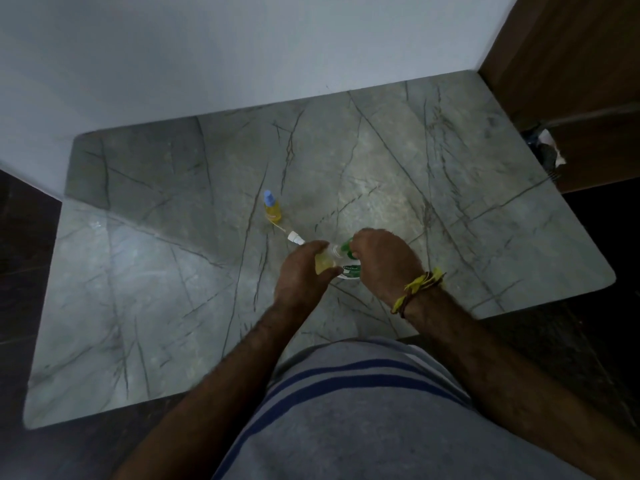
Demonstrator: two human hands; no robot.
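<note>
1. Head view: left grip (pixel 304 275) clamps clear bottle (pixel 323 264) over table (pixel 138 271), apparently steadying its open neck.
2. Touching that bottle, right grip (pixel 384 261) pinches green-topped pack (pixel 350 270), likely for refilling.
3. Just beyond the bottle, pump (pixel 295 236) lies detached.

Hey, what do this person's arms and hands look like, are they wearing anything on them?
No sleeves or gloves show: left hand and right hand are bare, forearms hairy. The right wrist has a thread band of yellow and dark strands, with loose ends sticking out. The left wrist is bare. The shirt is grey with blue stripes.
</note>
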